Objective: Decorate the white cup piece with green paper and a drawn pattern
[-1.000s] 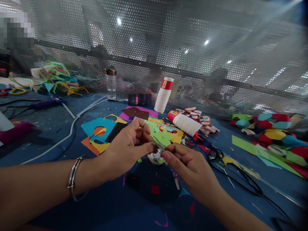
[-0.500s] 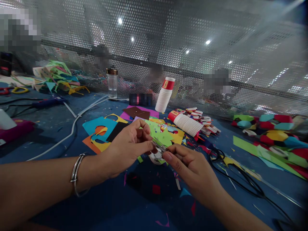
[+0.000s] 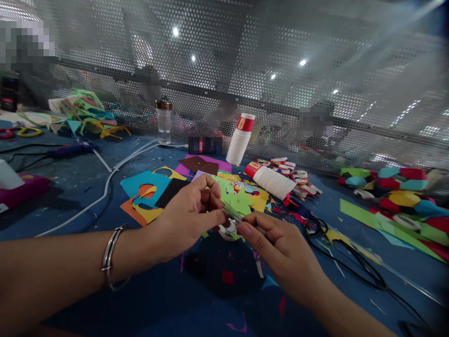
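Note:
In the middle of the head view, my right hand (image 3: 271, 241) pinches a thin silvery tool (image 3: 233, 214) between thumb and fingers. Its kind is too small to tell. My left hand (image 3: 194, 210) is closed, thumb against bent fingers, at the far end of that tool; what sits in its pinch is hidden. Below the tool, a small white round piece with dark print (image 3: 229, 232) shows partly between the hands. Light green paper (image 3: 242, 201) lies just behind them.
Coloured paper sheets (image 3: 143, 185) and scraps cover the blue table (image 3: 140, 285). Stacked paper cups (image 3: 238, 140) lean near the mesh screen, and another stack (image 3: 273, 180) lies down. A glass bottle (image 3: 163, 124), a blue glue gun (image 3: 72, 148) and black cables (image 3: 354, 262) stand or lie around.
Both hands stay almost in place. The silvery tool has turned slightly between them, and my left fingers have shifted a little.

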{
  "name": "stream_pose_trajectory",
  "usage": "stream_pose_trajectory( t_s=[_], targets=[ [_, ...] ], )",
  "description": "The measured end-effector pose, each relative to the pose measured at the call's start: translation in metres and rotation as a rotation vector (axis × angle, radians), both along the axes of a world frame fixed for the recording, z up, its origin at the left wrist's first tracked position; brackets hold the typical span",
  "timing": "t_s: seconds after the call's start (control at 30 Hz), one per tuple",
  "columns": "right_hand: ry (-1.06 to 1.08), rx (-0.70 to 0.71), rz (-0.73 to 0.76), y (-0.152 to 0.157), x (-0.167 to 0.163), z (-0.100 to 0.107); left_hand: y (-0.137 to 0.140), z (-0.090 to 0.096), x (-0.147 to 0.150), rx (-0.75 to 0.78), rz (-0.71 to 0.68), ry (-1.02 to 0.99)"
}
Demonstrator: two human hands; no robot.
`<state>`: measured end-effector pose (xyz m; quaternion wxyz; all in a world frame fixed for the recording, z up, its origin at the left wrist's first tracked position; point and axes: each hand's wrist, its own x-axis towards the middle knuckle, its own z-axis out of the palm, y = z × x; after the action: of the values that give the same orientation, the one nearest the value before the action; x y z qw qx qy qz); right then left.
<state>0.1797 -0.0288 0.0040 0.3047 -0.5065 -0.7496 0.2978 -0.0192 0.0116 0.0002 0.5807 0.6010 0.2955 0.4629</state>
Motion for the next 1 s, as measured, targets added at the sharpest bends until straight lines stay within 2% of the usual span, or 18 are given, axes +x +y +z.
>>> stream_pose_trajectory(
  t_s=[1.0],
  targets=[
    [-0.032, 0.015, 0.033, -0.0028, 0.0035, 0.0032, 0.0018, -0.0013, -0.0029, -0.020, -0.063, -0.046]
  ],
)
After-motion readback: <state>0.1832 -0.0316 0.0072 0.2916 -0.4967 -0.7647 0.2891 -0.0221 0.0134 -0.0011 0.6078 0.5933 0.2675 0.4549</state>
